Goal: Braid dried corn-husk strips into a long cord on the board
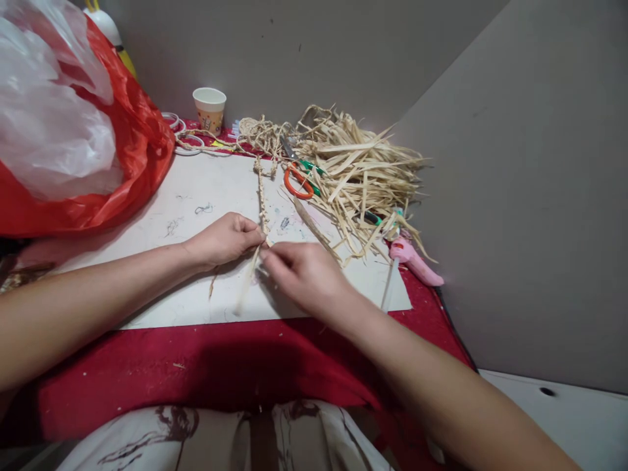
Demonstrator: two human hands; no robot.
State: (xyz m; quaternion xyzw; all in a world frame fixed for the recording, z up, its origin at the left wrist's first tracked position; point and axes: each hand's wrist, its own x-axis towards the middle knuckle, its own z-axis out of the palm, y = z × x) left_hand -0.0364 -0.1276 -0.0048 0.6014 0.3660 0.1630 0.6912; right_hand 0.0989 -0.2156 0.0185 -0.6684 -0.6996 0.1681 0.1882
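A thin braided straw cord (261,193) runs down the white board (186,196) to my hands. My left hand (230,239) is closed, with thumb and finger pinching the cord at its lower end. Close against it, my right hand (304,271) is closed too, its fingertips pinched at the same spot on the straw strands. Loose strand ends (250,278) hang below the fingers, one of them blurred. What lies exactly between the right fingertips is partly hidden by the hand.
Behind lies a heap of dry straw strips (363,163), with orange-handled scissors (298,182) at its left. A pink glue gun (417,260) rests at right. A paper cup (210,111) and coiled cord (265,134) stand at the back. Red and white plastic bags (142,137) fill the left.
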